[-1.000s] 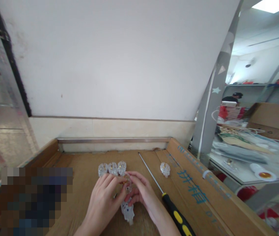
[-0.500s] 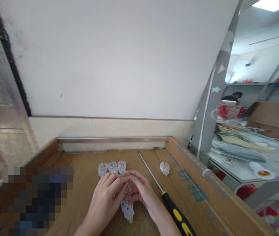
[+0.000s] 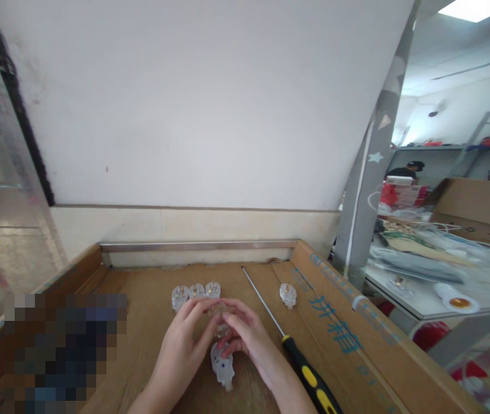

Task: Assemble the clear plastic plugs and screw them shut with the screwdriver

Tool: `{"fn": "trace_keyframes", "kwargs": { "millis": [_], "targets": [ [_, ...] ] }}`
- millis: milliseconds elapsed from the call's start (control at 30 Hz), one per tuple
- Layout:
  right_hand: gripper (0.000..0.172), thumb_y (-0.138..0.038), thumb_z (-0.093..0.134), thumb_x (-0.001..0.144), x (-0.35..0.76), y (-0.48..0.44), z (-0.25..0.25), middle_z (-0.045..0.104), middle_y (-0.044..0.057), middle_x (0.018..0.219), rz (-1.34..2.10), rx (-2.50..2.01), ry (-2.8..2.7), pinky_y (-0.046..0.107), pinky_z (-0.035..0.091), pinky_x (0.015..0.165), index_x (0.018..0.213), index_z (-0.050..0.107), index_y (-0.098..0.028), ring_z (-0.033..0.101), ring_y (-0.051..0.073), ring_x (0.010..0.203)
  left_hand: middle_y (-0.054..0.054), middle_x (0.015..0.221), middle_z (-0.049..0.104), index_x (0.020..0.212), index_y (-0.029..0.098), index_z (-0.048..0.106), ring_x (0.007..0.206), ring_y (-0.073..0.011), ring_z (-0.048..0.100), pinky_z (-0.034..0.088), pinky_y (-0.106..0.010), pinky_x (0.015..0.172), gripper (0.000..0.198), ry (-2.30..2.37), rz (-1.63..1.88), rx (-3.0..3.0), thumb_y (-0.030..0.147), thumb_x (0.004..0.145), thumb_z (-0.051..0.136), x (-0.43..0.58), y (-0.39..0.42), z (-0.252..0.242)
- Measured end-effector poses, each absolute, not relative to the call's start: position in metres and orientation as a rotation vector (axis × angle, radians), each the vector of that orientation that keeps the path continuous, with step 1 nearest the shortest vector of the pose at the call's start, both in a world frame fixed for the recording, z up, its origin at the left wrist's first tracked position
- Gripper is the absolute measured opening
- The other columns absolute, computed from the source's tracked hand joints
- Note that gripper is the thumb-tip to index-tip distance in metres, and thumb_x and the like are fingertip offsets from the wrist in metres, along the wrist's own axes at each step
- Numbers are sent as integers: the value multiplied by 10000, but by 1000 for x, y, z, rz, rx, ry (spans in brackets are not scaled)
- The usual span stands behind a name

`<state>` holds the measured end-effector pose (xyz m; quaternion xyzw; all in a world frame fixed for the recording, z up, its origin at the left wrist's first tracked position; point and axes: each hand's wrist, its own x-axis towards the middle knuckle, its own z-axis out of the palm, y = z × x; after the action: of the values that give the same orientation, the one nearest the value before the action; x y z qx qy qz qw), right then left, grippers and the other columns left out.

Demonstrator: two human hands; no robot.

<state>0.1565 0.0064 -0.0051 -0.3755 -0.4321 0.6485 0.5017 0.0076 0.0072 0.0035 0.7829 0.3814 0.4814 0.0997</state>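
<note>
My left hand (image 3: 187, 336) and my right hand (image 3: 251, 330) meet at the fingertips over the cardboard. Both are closed on a small clear plug part (image 3: 222, 329), mostly hidden by the fingers. Just below them lies a clear plastic plug shell (image 3: 222, 368), near the curled lower fingers of my right hand. Beyond my left hand stand three clear plugs with metal pins in a row: a left plug (image 3: 180, 296), a middle plug (image 3: 196, 291) and a right plug (image 3: 213, 289).
A screwdriver (image 3: 305, 368) with a black and yellow handle lies right of my right hand. Another clear plug (image 3: 288, 295) sits farther right. Cardboard walls (image 3: 340, 293) edge the work surface. A cluttered side table (image 3: 426, 299) stands at right, with a person (image 3: 406, 171) beyond.
The fingers of both hands have shifted around the small part, and my right thumb now bends over it, covering more of it. The plugs and screwdriver stay in place; the view shifts slightly.
</note>
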Motion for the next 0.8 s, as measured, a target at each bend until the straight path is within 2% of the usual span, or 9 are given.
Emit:
{"fn": "trace_keyframes", "kwargs": {
  "millis": [267, 367, 467, 533, 667, 800],
  "targets": [
    [522, -518, 725, 587, 157, 10, -9, 591, -23, 732, 1579, -895, -1009, 214, 458, 393, 971, 589, -193, 590, 115, 435, -3, 774, 653, 988, 233, 615, 696, -148, 616, 519, -257, 635, 167, 1093, 1465, 2157, 296, 871, 512, 8, 8, 3],
    [548, -559, 681, 632, 158, 11, -9, 601, -22, 731, 1598, -865, -986, 214, 457, 402, 1039, 567, -209, 600, 121, 455, 4, 761, 661, 988, 230, 617, 661, -137, 622, 521, -243, 622, 170, 1064, 1550, 2117, 301, 866, 522, 8, 8, 3],
    [555, -541, 654, 675, 158, 8, -8, 614, -13, 697, 1644, -825, -960, 185, 428, 393, 1102, 550, -201, 602, 117, 482, -6, 788, 671, 1012, 231, 613, 676, -140, 630, 526, -241, 635, 184, 1053, 1583, 2133, 294, 871, 514, 9, 6, 3],
    [534, -503, 677, 671, 158, 6, -7, 611, -8, 653, 1679, -813, -944, 144, 353, 346, 1079, 570, -175, 577, 94, 459, -14, 827, 670, 1027, 239, 611, 711, -146, 631, 526, -245, 658, 190, 1042, 1544, 2185, 280, 878, 500, 9, 5, 2],
    [409, -478, 708, 652, 158, 3, -5, 563, -29, 599, 1757, -791, -907, 122, 211, 301, 884, 613, -155, 508, 50, 403, -16, 850, 661, 1022, 253, 602, 781, -160, 620, 513, -264, 703, 177, 1050, 1512, 2273, 250, 880, 497, 9, 5, -1],
    [393, -471, 752, 602, 158, 5, -4, 523, -54, 557, 1759, -758, -874, 132, 217, 310, 792, 600, -162, 473, 41, 396, -14, 914, 656, 1025, 273, 591, 874, -173, 603, 492, -294, 779, 173, 1071, 1476, 2325, 240, 880, 502, 8, 6, -2]
  ]
}}
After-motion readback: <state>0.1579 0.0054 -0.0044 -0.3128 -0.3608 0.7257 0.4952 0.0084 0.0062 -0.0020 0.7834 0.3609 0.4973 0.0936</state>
